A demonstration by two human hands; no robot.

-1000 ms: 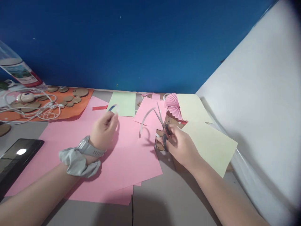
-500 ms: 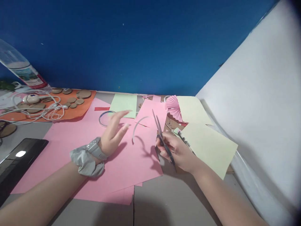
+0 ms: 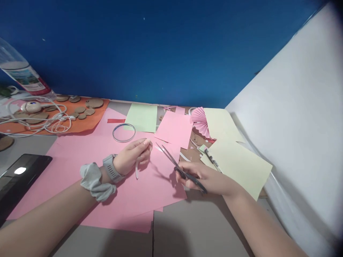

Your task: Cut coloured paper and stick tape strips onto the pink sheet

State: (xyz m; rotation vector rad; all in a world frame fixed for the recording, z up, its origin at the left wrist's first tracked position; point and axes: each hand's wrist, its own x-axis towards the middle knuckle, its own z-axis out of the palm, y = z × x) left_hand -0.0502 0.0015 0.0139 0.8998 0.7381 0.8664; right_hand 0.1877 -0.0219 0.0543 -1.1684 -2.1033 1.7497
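My left hand (image 3: 134, 155), with a grey watch and a grey scrunchie on the wrist, pinches a thin white strip (image 3: 137, 170) that hangs down over the large pink paper sheet (image 3: 88, 167). My right hand (image 3: 207, 177) grips black-handled scissors (image 3: 178, 167); their blades are slightly apart and point up-left towards my left fingertips. A roll of clear tape (image 3: 123, 132) lies on the pink sheet just beyond my left hand.
A light green sheet (image 3: 142, 117), a small pink sheet (image 3: 174, 129), a folded pink paper fan (image 3: 199, 121) and pale yellow sheets (image 3: 238, 160) lie around. Orange paper with cardboard discs (image 3: 85, 110) and white cables sits far left. A dark tablet (image 3: 16, 176) lies at the left edge. A white board (image 3: 294, 117) leans at right.
My left hand let go of the tape roll, which now lies on the pink sheet, and took hold of the white strip. My right hand lowered the scissors towards the strip.
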